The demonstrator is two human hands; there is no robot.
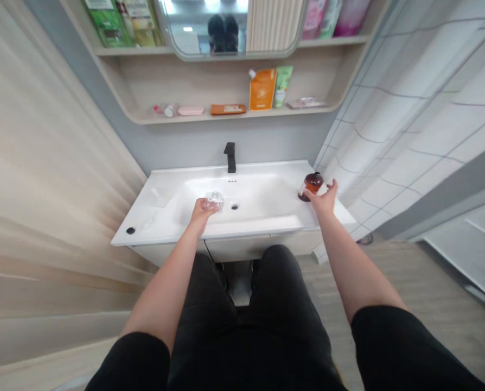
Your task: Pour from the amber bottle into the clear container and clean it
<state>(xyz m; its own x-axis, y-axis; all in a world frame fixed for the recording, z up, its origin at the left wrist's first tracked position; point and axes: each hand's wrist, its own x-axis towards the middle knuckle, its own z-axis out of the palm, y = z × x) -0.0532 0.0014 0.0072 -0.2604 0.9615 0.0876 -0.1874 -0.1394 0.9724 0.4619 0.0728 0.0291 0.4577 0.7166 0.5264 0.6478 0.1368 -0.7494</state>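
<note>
Over the left part of the white sink basin (pixel 262 198), my left hand (pixel 202 209) is closed around a small clear container (pixel 214 200); a round, transparent part shows at its top. At the right end of the countertop stands an amber bottle (pixel 312 184) with a dark top and a pale label partly covered by fingers. My right hand (pixel 323 200) is beside that bottle, its fingers spread apart. The thumb side overlaps the bottle's lower part, and I cannot tell whether it touches.
A black faucet (pixel 230 157) rises behind the basin, above the drain (pixel 234 206). On the countertop's left lies a round black piece (pixel 131 231). The wall shelf (pixel 185 117) holds an orange pouch (pixel 262 89), a green tube (pixel 282 87) and several small items below a mirror (pixel 204 32).
</note>
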